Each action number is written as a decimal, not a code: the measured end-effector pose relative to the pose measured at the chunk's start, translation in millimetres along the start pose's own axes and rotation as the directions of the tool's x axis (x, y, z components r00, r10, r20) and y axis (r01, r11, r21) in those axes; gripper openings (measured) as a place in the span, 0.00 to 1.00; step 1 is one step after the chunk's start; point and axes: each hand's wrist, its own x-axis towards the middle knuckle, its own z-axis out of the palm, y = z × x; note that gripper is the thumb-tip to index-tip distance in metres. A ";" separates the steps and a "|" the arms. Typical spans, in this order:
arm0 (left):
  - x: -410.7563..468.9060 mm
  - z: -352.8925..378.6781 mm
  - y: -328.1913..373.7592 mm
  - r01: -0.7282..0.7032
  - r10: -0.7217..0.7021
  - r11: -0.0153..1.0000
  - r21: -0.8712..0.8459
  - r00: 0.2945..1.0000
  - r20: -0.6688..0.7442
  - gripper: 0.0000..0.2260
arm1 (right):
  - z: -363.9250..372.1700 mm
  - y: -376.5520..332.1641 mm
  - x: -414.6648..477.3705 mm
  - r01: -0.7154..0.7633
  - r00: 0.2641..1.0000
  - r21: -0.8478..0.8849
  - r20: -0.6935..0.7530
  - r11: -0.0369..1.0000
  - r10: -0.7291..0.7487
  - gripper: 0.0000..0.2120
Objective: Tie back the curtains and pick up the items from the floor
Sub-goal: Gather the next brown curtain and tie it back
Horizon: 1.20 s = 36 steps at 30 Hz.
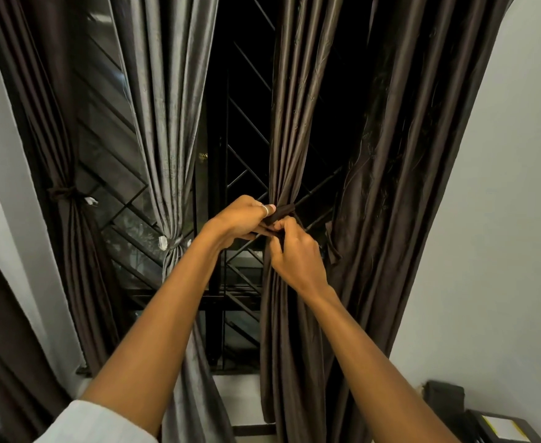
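Note:
Several dark brown curtain panels hang before a barred window. A dark tie-back strap (pixel 283 211) wraps round the gathered third panel (pixel 290 129). My left hand (pixel 242 219), with a ring on it, pinches the strap at its left side. Just below, my right hand (pixel 296 254) grips the strap's loose end against the same panel. The far left panel (pixel 61 148) is bound by its tie (pixel 66 192), and the grey-looking second panel (pixel 170 123) is bound by its tie (pixel 174 243). The wide right panel (pixel 400 174) hangs loose, a strap (pixel 332 243) dangling at its edge.
A black metal window grille (pixel 246 174) stands behind the curtains, dark outside. White walls flank the window. A dark box-like object (pixel 445 396) and a black device with a yellow-white sheet (pixel 505 425) sit at the lower right. The floor is out of sight.

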 end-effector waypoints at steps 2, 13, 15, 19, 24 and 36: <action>0.5 0.5 0.6 -0.004 0.004 0.999 0.051 1.000 0.005 0.17 | 1.1 1.6 -0.6 0.038 0.999 -0.062 -0.005 0.997 -0.038 0.09; 8.9 0.5 17.4 -0.180 0.192 0.956 0.230 0.981 -0.030 0.12 | -9.9 -10.3 -4.5 -0.034 0.999 -0.287 0.001 0.957 0.036 0.09; 12.3 1.5 8.4 -0.219 0.233 0.948 0.230 0.972 -0.035 0.11 | -20.5 -16.5 1.6 -0.039 0.999 -0.300 0.016 0.953 0.046 0.11; 19.1 3.7 -15.0 -0.245 0.260 0.953 0.177 0.964 -0.061 0.09 | -45.0 -19.3 23.4 -0.030 0.999 -0.300 0.025 0.954 0.039 0.06; 21.3 9.5 -29.2 -0.295 0.303 0.952 0.076 0.945 -0.124 0.08 | -54.4 -20.0 51.7 0.165 0.978 -0.282 0.168 0.945 -0.121 0.12; 10.2 4.6 -31.5 -0.225 0.210 0.961 -0.158 0.971 -0.111 0.09 | -37.7 -0.3 80.9 0.063 0.984 0.000 0.168 0.998 -0.062 0.05</action>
